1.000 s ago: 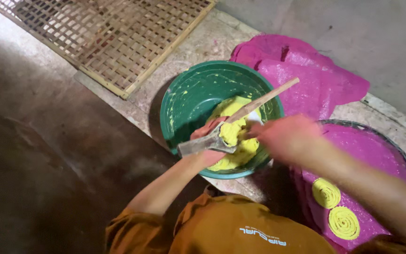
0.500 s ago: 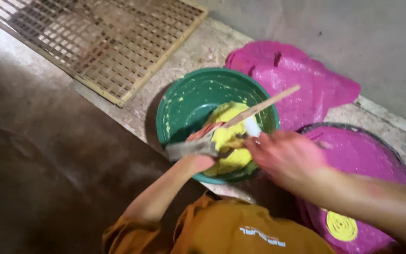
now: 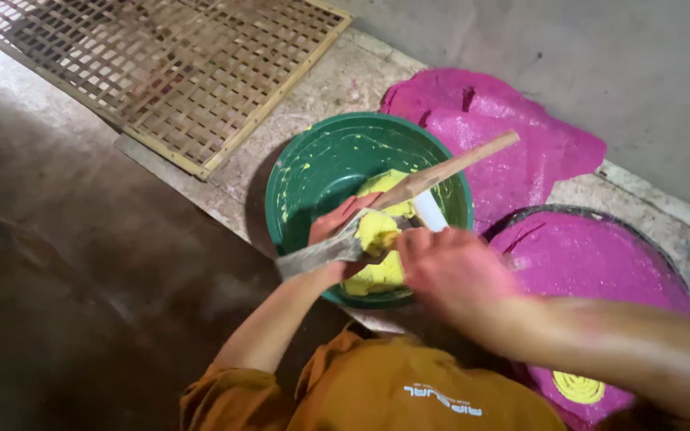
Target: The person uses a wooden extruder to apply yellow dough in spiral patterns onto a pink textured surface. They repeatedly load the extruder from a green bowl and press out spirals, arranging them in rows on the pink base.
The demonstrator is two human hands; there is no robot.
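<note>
right hand [image 3: 449, 271] clenched near lower end of wooden stick [image 3: 449, 169], exact grip blurred | left hand [image 3: 337, 231] grasping grey cloth piece [image 3: 317, 257] heaped with yellow dough [image 3: 377, 231], touching stick end | stick axis runs up-right over green basin [image 3: 321, 172] | pink cloth [image 3: 513, 128] beyond

– What colours sit around your grip?
– Yellow dough [image 3: 377, 235] in your green bowl [image 3: 329, 168], pink sheet [image 3: 513, 144] beyond, tan lattice-patterned tray [image 3: 161, 72] farther off
</note>
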